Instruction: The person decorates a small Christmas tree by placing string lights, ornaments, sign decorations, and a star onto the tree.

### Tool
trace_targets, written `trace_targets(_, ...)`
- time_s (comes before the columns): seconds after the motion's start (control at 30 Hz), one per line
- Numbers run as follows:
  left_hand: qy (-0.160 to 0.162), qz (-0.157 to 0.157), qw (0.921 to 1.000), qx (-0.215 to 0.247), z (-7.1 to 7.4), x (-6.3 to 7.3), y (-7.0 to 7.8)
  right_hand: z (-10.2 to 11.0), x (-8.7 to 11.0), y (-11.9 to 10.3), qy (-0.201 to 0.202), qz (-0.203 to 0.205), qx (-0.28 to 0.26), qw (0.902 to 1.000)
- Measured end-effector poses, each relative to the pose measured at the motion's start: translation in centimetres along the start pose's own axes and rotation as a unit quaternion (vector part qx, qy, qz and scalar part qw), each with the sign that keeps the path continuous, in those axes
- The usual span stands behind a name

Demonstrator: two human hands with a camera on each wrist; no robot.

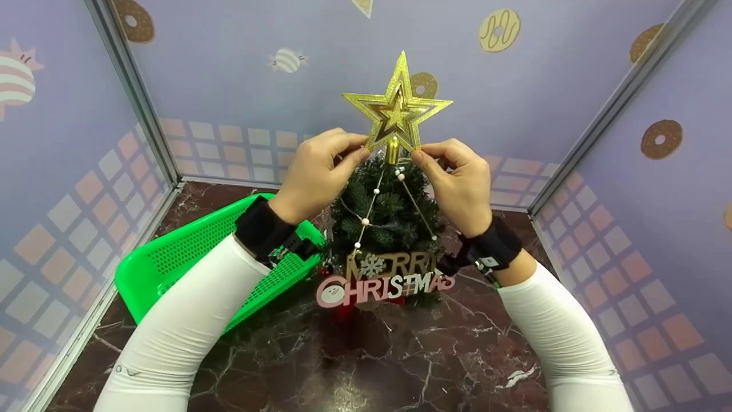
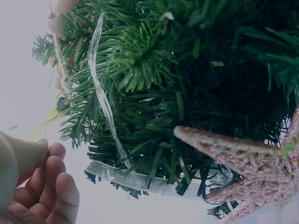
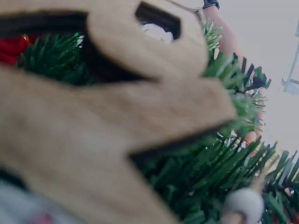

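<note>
A gold star topper (image 1: 396,114) stands upright over the tip of a small green Christmas tree (image 1: 380,200). My left hand (image 1: 320,171) pinches the star's lower left point between thumb and forefinger; my right hand (image 1: 462,182) pinches the lower right one. The star's tubular base (image 1: 392,151) overlaps the treetop in the head view. Below hangs a "Merry Christmas" sign (image 1: 389,288) on a beaded string (image 1: 365,221). In the left wrist view, a pink glittery pointed ornament (image 2: 243,163) sits among the branches. Wooden letters (image 3: 107,112) cover much of the right wrist view.
A green perforated plastic basket (image 1: 128,286) stands left of the tree, partly behind my left arm. Purple patterned panels (image 1: 229,68) enclose the dark marbled table (image 1: 400,366) at the back and both sides.
</note>
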State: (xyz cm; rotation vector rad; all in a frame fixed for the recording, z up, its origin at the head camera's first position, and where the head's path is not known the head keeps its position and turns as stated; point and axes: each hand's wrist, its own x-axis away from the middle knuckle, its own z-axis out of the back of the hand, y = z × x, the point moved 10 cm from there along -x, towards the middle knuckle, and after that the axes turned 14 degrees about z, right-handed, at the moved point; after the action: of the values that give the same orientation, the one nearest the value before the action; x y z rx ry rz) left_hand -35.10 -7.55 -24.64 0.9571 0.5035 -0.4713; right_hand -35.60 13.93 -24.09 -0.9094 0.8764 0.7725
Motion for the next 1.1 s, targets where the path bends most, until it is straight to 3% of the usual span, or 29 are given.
trace_targets(0.33,0.012,-0.015,0.9998,-0.005,0.4,0.5,0.1,-0.2,0.2,-0.2,-0.022,0.005,-0.016,0.9996)
trace_targets(0.7,0.010,-0.033,0.9992,-0.019,0.1,0.8,0.1,-0.3,-0.6,0.4,-0.101,-0.043,-0.013,0.9939)
trace_targets(1.1,0.011,-0.053,0.9981,-0.030,-0.2,0.9,0.3,-0.5,-1.2,1.3,-0.121,-0.021,-0.055,0.9909)
